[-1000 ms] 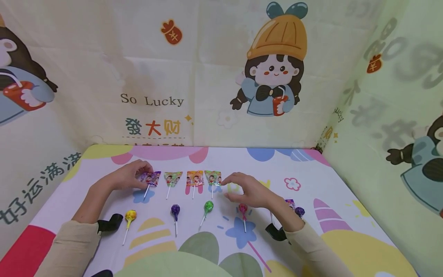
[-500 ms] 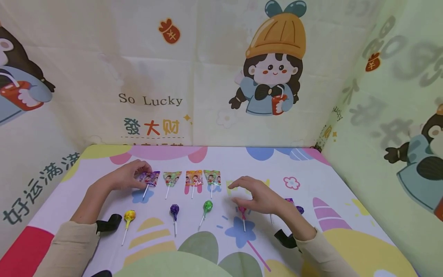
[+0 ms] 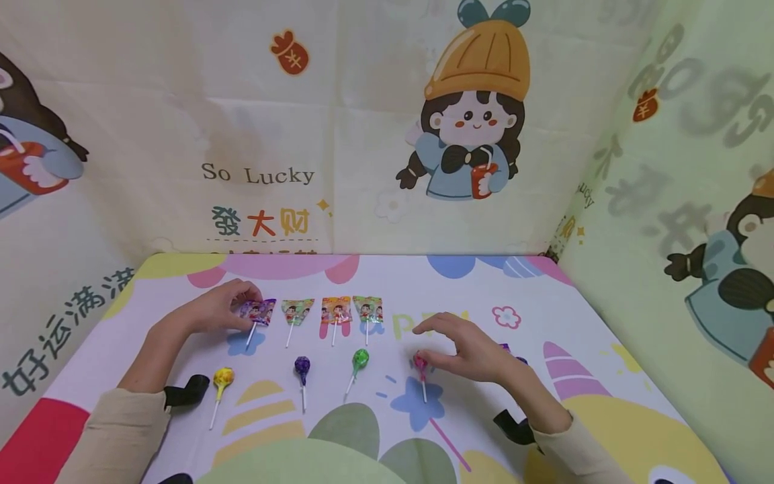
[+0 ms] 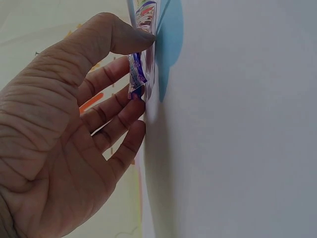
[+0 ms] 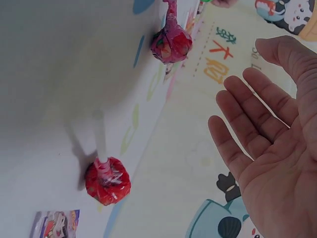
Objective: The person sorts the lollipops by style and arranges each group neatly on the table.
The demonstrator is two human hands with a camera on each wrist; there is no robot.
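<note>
At the left end of the back row, my left hand (image 3: pixel 211 309) pinches a flat purple-wrapped lollipop (image 3: pixel 259 312) by its wrapper. The left wrist view shows the thumb in front of that wrapper (image 4: pixel 137 74) and fingers behind it. To its right lie flat-wrapped lollipops in green (image 3: pixel 297 312), orange (image 3: pixel 336 310) and green (image 3: pixel 369 309). My right hand (image 3: pixel 468 349) hovers with relaxed fingers and holds nothing. Nearest to it is a pink round lollipop (image 3: pixel 420 363), overlapped by the thumb in the head view. A red round lollipop (image 5: pixel 108 181) shows in the right wrist view.
The front row has yellow (image 3: pixel 223 378), dark purple (image 3: pixel 302 368) and green (image 3: pixel 360 359) round lollipops. Behind my right forearm, a purple wrapper (image 3: pixel 504 347) and another dark lollipop (image 3: pixel 521 361) are mostly hidden. A printed cloth wall (image 3: pixel 363 134) stands behind the table.
My right hand has drawn away from the rightmost green flat lollipop, moving right and slightly toward me. My left hand stays on the purple-wrapped lollipop. The head view has shifted slightly.
</note>
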